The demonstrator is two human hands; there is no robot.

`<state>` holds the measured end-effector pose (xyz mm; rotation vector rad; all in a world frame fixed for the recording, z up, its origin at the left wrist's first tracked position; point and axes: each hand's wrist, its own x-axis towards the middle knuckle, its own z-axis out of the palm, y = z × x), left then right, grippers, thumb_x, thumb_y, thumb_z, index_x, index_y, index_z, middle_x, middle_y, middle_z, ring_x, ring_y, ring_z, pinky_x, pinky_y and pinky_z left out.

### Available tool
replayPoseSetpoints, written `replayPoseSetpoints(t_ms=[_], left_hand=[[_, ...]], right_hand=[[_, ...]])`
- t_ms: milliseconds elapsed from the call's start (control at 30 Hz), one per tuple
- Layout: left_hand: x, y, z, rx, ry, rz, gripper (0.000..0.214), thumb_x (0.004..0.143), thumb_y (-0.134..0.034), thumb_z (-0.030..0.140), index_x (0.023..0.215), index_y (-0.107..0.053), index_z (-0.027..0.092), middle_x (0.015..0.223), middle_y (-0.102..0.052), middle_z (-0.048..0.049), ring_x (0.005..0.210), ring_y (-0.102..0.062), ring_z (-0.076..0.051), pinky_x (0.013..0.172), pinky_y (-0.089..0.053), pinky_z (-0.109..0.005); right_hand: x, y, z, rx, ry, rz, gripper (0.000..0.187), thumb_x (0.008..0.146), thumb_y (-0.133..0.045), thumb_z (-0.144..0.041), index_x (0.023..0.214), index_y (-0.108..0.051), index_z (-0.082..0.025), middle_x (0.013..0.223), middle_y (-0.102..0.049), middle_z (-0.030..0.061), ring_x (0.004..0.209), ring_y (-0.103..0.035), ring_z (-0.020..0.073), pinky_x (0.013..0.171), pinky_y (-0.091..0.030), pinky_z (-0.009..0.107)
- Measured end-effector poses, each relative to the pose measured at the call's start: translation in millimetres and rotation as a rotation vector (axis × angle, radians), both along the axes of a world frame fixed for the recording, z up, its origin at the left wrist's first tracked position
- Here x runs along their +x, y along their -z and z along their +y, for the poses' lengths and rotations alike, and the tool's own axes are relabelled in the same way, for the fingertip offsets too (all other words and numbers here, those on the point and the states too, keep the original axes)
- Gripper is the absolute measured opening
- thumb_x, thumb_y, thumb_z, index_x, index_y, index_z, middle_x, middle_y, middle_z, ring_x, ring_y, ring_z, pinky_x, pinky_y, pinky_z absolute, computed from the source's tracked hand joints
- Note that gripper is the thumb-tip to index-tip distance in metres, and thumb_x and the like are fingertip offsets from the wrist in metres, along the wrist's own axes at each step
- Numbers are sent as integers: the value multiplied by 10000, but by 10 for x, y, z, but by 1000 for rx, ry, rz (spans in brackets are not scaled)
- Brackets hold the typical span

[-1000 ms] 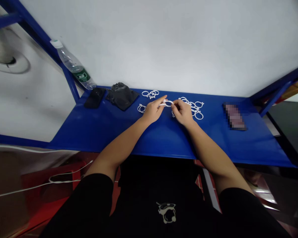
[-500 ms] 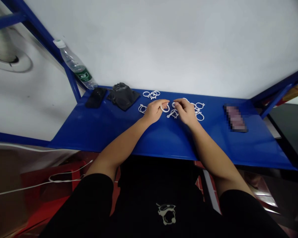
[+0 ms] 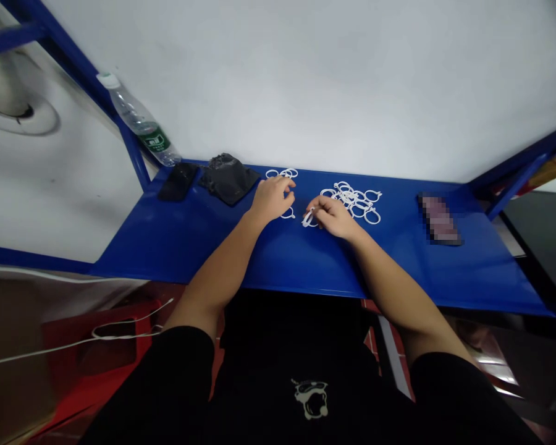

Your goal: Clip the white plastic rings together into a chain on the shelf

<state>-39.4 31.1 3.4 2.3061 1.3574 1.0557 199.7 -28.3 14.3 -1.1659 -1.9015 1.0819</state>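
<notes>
My left hand (image 3: 272, 198) is over the left side of the blue tabletop, thumb and fingers curved and apart, and nothing shows between them. By its thumb a white plastic ring (image 3: 288, 214) lies partly hidden on the table. Behind the fingers is a small group of white rings (image 3: 272, 174). My right hand (image 3: 332, 216) pinches a white curtain ring (image 3: 308, 218), its loop and small tab sticking out left of the fingertips; whether it is a single ring I cannot tell. Beside that hand spreads a loose pile of similar rings (image 3: 359, 201).
A dark cloth pouch (image 3: 228, 179) and a black phone (image 3: 178, 182) lie at the left. A clear bottle (image 3: 141, 123) leans there against the blue frame. A pixelated, dark-edged rectangular object (image 3: 440, 220) lies right. The white wall (image 3: 306, 86) borders the table's back.
My left hand has moved left and no longer holds its ring; a ring now shows beneath it. My right hand has come left and nearer, with a white ring in its fingers, uncovering the pile.
</notes>
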Motion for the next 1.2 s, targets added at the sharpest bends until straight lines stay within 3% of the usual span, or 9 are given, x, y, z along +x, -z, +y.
replayPoseSetpoints(t_ms=[67,133,233,367,600,733,833,1000,1200], left_hand=[[-109,-11,38,-42,17,65,210,831,-772,122,1000,-805,241,1036,-769,-85,1047,-676,-322,1070,-500,-522],[-192,-12,55,-89,65,121,195,792,-794,137,948,-817,251,1095,-758,-87,1121,-658,-348,1117,-476,-559],[-251,5,51,-147,166,188,197,738,-851,197,922,-826,263,1134,-737,-80,1194,-627,-372,1166,-445,-590],[-213,44,14,-152,247,241,243,675,-899,247,911,-844,274,1128,-744,-81,1139,-621,-352,1146,-461,-555],[-17,91,-44,-164,312,222,126,832,-728,224,856,-835,287,759,-746,-16,834,-699,-256,1083,-493,-482],[58,50,-85,-58,277,205,204,939,-637,216,998,-826,264,852,-805,-31,830,-731,-236,979,-531,-410],[97,12,-117,0,217,156,237,951,-628,192,1068,-825,252,907,-825,-49,859,-746,-250,960,-532,-423],[145,30,-142,18,183,91,212,878,-690,167,999,-840,254,887,-814,-51,909,-740,-274,1036,-523,-476],[178,78,-128,32,169,67,199,840,-683,156,893,-839,268,870,-831,-38,870,-717,-266,996,-545,-481]], right_hand=[[-20,5,-3,-39,-67,-68,137,950,-579,-272,1009,-694,-228,907,-842,37,523,-613,146,562,-507,310],[-12,13,19,16,-58,-141,135,942,-570,-234,991,-696,-227,872,-839,32,576,-650,164,615,-522,318],[47,30,84,159,73,-241,125,958,-586,-236,986,-707,-234,843,-825,34,695,-705,208,693,-528,342],[103,56,141,256,290,-250,163,1011,-599,-321,1059,-728,-234,896,-818,60,704,-682,227,732,-529,383],[59,63,113,303,350,-10,205,992,-693,-416,1090,-753,-247,838,-739,24,660,-607,186,685,-519,375],[80,78,145,300,334,-10,272,1009,-644,-414,1148,-800,-238,797,-708,8,661,-598,180,692,-507,371],[103,99,169,287,342,-4,296,1000,-638,-412,1149,-822,-235,815,-740,21,688,-619,191,686,-504,366],[115,107,161,267,356,-2,309,969,-625,-361,1137,-853,-239,859,-809,41,697,-657,204,697,-537,377],[125,99,161,337,322,-60,309,948,-654,-341,1145,-872,-243,921,-825,51,760,-691,213,760,-576,396]])
